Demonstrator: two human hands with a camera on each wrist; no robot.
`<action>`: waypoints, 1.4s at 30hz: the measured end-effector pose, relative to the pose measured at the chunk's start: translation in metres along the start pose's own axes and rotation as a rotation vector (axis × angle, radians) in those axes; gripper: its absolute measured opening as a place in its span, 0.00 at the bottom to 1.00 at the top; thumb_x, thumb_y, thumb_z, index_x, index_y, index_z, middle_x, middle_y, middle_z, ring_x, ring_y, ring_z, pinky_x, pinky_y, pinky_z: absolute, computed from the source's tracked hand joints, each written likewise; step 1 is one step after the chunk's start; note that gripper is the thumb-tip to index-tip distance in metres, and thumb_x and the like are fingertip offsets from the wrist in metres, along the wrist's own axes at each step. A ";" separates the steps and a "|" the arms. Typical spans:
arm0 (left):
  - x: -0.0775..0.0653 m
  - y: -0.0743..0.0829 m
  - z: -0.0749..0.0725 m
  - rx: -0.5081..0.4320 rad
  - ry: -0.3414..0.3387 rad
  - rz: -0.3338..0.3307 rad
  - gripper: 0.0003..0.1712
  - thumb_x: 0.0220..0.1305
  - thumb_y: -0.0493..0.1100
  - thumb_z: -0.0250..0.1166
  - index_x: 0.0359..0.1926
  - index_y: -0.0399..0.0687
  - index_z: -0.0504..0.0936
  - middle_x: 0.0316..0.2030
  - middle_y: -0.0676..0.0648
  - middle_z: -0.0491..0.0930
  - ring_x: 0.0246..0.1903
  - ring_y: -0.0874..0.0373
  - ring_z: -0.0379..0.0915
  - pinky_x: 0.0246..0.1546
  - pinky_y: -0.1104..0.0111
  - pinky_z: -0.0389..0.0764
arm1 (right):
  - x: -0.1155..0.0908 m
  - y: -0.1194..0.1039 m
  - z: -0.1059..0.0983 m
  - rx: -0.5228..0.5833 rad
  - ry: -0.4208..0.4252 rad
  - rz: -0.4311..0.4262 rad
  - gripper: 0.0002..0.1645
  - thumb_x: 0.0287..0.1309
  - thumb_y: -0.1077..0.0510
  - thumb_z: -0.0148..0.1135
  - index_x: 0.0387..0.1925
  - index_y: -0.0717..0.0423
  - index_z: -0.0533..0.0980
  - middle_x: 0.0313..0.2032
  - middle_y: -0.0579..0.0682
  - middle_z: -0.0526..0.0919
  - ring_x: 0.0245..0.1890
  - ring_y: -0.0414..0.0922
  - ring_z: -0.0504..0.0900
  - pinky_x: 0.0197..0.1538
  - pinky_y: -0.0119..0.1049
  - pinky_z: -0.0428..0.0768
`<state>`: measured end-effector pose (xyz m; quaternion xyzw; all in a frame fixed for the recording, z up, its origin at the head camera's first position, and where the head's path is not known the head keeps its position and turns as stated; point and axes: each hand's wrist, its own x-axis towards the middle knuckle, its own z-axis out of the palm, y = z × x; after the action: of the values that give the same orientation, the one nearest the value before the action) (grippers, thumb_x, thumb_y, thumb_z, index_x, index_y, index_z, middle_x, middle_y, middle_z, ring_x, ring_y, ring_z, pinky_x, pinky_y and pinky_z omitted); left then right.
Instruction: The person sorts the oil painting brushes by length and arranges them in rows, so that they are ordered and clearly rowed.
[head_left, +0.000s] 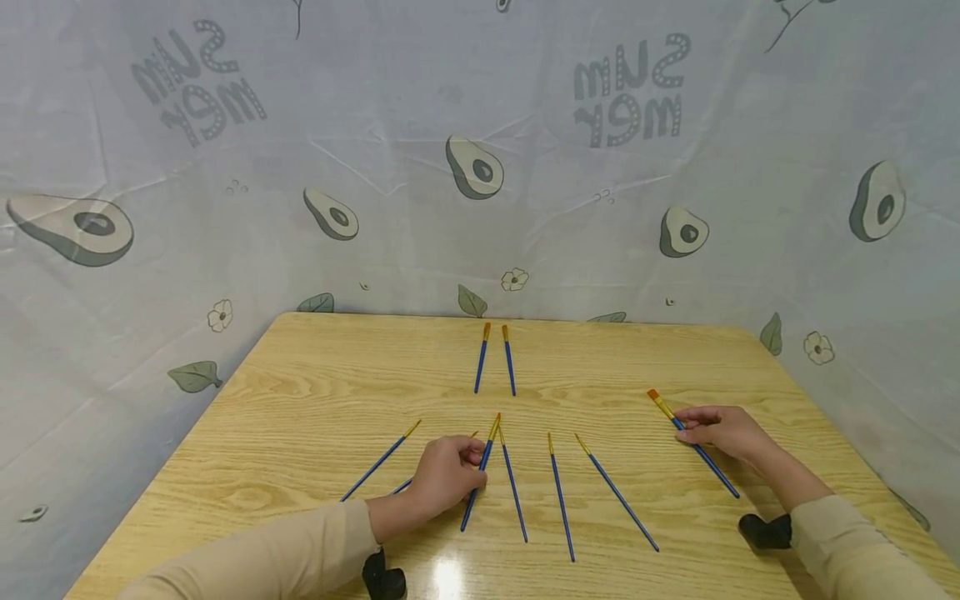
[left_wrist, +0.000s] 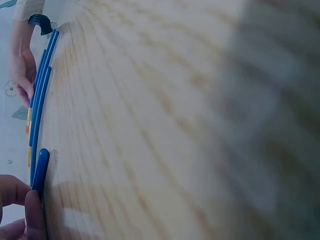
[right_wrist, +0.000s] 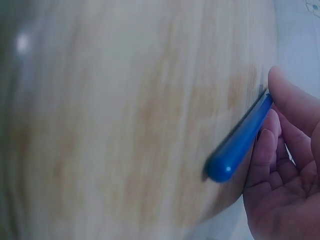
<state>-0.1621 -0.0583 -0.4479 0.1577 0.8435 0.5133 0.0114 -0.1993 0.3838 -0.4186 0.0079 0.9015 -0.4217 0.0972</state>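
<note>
Low over the table, my left hand (head_left: 442, 477) pinches a blue-handled paintbrush (head_left: 470, 510) between thumb and fingers, its bristles pointing away from me. In the left wrist view the rounded handle end (left_wrist: 43, 165) shows beside the fingertips. Farther right, my right hand (head_left: 731, 433) pinches a wider flat paintbrush (head_left: 716, 471) near its metal collar, the handle slanting back toward me. Its handle end (right_wrist: 230, 155) looms large in the right wrist view, close to the tabletop. Next to the left hand lie a slim paintbrush (head_left: 513, 492) and another paintbrush (head_left: 402, 485) partly hidden by that hand.
Two paintbrushes, one (head_left: 481, 367) left and one (head_left: 511, 368) right, lie near the back edge of the wooden table (head_left: 360, 358). More slim brushes fan out in front: one (head_left: 378, 462) at left, others (head_left: 561, 500) (head_left: 618, 500) right of centre. A printed curtain (head_left: 405, 250) hangs behind.
</note>
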 end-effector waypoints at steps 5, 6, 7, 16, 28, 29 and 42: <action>0.000 0.000 0.000 0.023 0.012 0.014 0.15 0.48 0.26 0.66 0.41 0.32 0.84 0.29 0.47 0.79 0.23 0.64 0.74 0.15 0.72 0.77 | 0.002 0.002 0.000 -0.014 0.007 0.009 0.36 0.57 0.50 0.70 0.59 0.70 0.73 0.48 0.59 0.78 0.43 0.43 0.75 0.40 0.34 0.79; 0.000 0.000 -0.001 0.028 0.014 0.016 0.14 0.48 0.26 0.66 0.40 0.33 0.84 0.29 0.47 0.79 0.23 0.64 0.74 0.15 0.73 0.77 | 0.002 0.002 0.000 -0.014 0.008 0.011 0.36 0.57 0.50 0.70 0.59 0.70 0.73 0.48 0.59 0.78 0.43 0.43 0.75 0.40 0.34 0.79; 0.000 0.000 -0.001 0.032 0.016 0.017 0.14 0.48 0.26 0.65 0.39 0.33 0.84 0.28 0.47 0.79 0.23 0.65 0.74 0.15 0.73 0.76 | 0.002 0.002 0.000 -0.014 0.007 0.012 0.36 0.57 0.50 0.70 0.59 0.70 0.73 0.48 0.59 0.78 0.43 0.44 0.75 0.40 0.34 0.79; 0.002 0.002 -0.003 0.133 0.021 0.084 0.10 0.48 0.27 0.69 0.35 0.35 0.85 0.25 0.51 0.79 0.22 0.66 0.73 0.22 0.73 0.77 | 0.002 0.000 0.000 -0.018 0.002 0.013 0.36 0.57 0.50 0.70 0.59 0.70 0.73 0.47 0.58 0.78 0.42 0.44 0.75 0.40 0.34 0.79; 0.012 0.002 -0.007 0.204 -0.035 0.114 0.09 0.47 0.31 0.72 0.33 0.38 0.86 0.22 0.55 0.79 0.23 0.67 0.73 0.26 0.73 0.76 | -0.001 -0.004 0.000 -0.018 0.008 0.010 0.34 0.57 0.52 0.71 0.58 0.71 0.73 0.46 0.57 0.79 0.41 0.42 0.76 0.39 0.33 0.79; 0.014 0.003 -0.007 0.211 -0.051 0.105 0.09 0.47 0.31 0.73 0.33 0.39 0.86 0.22 0.56 0.79 0.23 0.67 0.72 0.26 0.73 0.76 | -0.001 -0.004 0.000 -0.016 0.008 0.010 0.34 0.57 0.52 0.71 0.58 0.72 0.73 0.46 0.57 0.79 0.41 0.42 0.76 0.39 0.33 0.79; 0.032 0.011 0.005 0.267 -0.079 0.065 0.11 0.48 0.39 0.78 0.33 0.42 0.85 0.22 0.58 0.74 0.24 0.65 0.68 0.29 0.71 0.74 | -0.001 -0.004 -0.001 -0.010 0.005 0.014 0.34 0.58 0.52 0.70 0.58 0.71 0.73 0.47 0.57 0.79 0.41 0.40 0.76 0.40 0.32 0.79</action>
<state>-0.1890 -0.0405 -0.4357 0.2051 0.8977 0.3898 0.0066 -0.1989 0.3819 -0.4144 0.0147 0.9038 -0.4165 0.0978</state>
